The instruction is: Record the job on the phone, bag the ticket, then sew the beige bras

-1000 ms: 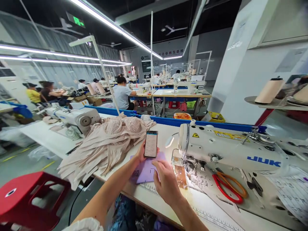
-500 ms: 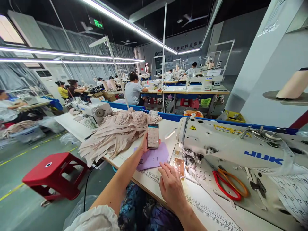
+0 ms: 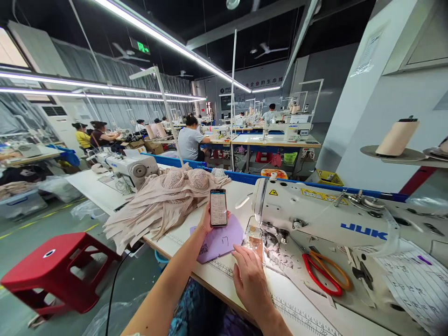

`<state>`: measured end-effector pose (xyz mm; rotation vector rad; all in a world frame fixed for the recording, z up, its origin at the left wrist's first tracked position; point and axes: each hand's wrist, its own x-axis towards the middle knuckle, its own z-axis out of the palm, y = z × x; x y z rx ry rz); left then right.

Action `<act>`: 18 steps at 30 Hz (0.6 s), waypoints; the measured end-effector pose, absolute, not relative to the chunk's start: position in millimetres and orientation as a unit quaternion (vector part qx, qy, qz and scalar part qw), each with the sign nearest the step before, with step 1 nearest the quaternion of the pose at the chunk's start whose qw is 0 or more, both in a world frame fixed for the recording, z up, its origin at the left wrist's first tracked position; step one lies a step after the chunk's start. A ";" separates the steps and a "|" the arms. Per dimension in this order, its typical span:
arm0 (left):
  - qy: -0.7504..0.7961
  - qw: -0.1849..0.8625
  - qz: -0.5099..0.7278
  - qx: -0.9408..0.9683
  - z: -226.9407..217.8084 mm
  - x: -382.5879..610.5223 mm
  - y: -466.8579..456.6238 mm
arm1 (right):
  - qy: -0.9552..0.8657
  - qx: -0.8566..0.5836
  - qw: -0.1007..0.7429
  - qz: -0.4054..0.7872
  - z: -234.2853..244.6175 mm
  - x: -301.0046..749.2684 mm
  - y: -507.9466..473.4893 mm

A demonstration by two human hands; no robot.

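My left hand (image 3: 206, 222) is wrapped round a smartphone (image 3: 218, 207), held upright with its lit screen facing me. Just below the phone a purple card (image 3: 220, 241) lies on the white sewing table (image 3: 196, 224). My right hand (image 3: 250, 277) rests at the table's front edge, fingers loosely curled, fingertips near the purple card and a clear plastic piece (image 3: 255, 238). It holds nothing that I can see. A white JUKI sewing machine (image 3: 325, 219) stands just right of both hands.
A heap of beige lace garments (image 3: 164, 200) lies left of the phone. Red-handled scissors (image 3: 324, 273) and printed sheets (image 3: 413, 280) lie on the machine bed. A red stool (image 3: 52, 270) stands on the floor at left. Other people sew at tables behind.
The view has shifted slightly. My left hand keeps the phone raised. My right hand has moved a little nearer the table's front edge, off the purple card.
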<state>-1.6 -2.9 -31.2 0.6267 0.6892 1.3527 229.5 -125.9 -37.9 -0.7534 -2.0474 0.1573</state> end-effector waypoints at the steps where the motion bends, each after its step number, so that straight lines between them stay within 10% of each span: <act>1: 0.306 0.684 0.599 0.280 -30.5 0.4 -6.7 | -0.829 -0.306 0.464 0.065 -36.8 230.2 -125.7; 18: 0.294 0.719 0.581 0.245 -20.4 19.9 -40.2 | -0.785 -0.383 0.467 0.142 -21.8 242.2 -121.6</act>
